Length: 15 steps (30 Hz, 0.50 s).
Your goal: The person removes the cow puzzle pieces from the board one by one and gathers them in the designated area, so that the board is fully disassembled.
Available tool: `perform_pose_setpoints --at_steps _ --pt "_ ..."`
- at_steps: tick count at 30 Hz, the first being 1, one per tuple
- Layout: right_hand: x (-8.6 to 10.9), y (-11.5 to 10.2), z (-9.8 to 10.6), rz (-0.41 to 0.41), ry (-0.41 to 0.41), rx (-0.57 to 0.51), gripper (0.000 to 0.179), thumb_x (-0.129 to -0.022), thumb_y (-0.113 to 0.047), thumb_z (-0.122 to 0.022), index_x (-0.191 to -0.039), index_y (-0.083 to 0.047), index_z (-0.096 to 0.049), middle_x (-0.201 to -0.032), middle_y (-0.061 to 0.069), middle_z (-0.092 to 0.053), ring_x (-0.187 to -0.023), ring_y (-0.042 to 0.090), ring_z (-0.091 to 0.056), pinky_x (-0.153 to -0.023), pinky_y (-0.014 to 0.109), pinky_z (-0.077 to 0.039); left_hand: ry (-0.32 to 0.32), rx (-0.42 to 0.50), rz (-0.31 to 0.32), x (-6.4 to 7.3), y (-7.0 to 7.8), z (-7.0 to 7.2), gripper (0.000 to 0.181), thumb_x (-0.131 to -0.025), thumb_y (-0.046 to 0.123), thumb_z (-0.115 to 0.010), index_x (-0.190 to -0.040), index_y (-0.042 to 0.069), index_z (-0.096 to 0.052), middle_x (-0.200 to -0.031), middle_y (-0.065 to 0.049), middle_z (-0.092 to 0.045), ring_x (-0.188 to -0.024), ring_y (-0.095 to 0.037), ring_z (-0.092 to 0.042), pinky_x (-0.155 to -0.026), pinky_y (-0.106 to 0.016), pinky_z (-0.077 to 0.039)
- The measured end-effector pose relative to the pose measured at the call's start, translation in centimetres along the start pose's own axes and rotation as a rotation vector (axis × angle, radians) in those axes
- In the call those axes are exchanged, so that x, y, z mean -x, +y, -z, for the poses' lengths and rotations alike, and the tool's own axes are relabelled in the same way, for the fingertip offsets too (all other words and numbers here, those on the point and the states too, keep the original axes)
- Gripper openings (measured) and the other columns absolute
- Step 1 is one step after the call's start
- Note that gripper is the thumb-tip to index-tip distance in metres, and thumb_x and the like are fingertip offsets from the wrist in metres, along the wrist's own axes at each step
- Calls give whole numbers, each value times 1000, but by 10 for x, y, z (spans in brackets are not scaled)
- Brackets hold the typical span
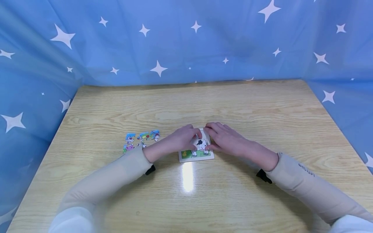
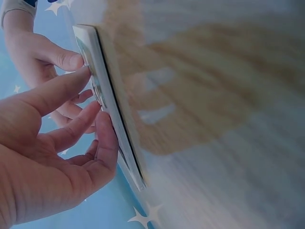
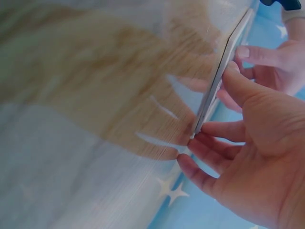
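Note:
A jigsaw board (image 1: 196, 158) with a pale rim and a cow picture lies flat on the table, between both hands. My left hand (image 1: 184, 138) reaches over its left and upper part. Its curled thumb and forefinger pinch at a puzzle piece (image 1: 196, 142) on the picture, partly hidden by the fingers. In the left wrist view the left fingertips (image 2: 99, 106) meet the board's face. At the board's right side my right hand (image 1: 225, 138) grips the edge, thumb near the lower right and fingers at the far corner. The right wrist view shows the board's edge (image 3: 221, 71) between them.
Several loose puzzle pieces (image 1: 145, 136) with cow and farm pictures lie left of the board, partly behind the left forearm. The wood-grain table (image 1: 186, 106) ends at a blue curtain (image 1: 175, 38) with white stars. Dark wrist straps (image 1: 264, 176) show beneath the sleeves.

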State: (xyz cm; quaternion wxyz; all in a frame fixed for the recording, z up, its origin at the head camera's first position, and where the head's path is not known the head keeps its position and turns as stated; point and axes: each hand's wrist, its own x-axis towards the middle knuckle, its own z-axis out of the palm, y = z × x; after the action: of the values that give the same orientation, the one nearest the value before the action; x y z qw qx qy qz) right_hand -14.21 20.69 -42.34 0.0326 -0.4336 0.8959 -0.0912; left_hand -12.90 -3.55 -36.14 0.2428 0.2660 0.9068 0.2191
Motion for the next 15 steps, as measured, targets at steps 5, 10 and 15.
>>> perform_pose_setpoints --at_steps 5,10,15 --pt "-2 -7 12 -5 -5 -10 73 -102 -46 -81 -147 8 -60 -148 21 -56 -134 40 -55 -103 63 -55 1 7 3 0 2 1 41 -95 8 -89 -131 5 -71 -118 -10 -63 -106 -23 -56 -97 -37 -50" --pt "-1 -3 7 5 4 -2 72 -105 -49 -75 -146 9 -60 -147 21 -56 -133 40 -55 -101 63 -56 -14 21 -7 -4 0 2 40 -93 6 -89 -128 3 -71 -111 -6 -59 -102 -20 -54 -95 -32 -48" --pt "-1 -19 25 -4 -8 1 69 -102 -40 -81 -145 11 -61 -146 23 -57 -133 41 -57 -103 63 -56 -35 52 -7 -8 -1 3 39 -91 4 -89 -125 3 -70 -110 -6 -60 -101 -18 -54 -94 -28 -48"
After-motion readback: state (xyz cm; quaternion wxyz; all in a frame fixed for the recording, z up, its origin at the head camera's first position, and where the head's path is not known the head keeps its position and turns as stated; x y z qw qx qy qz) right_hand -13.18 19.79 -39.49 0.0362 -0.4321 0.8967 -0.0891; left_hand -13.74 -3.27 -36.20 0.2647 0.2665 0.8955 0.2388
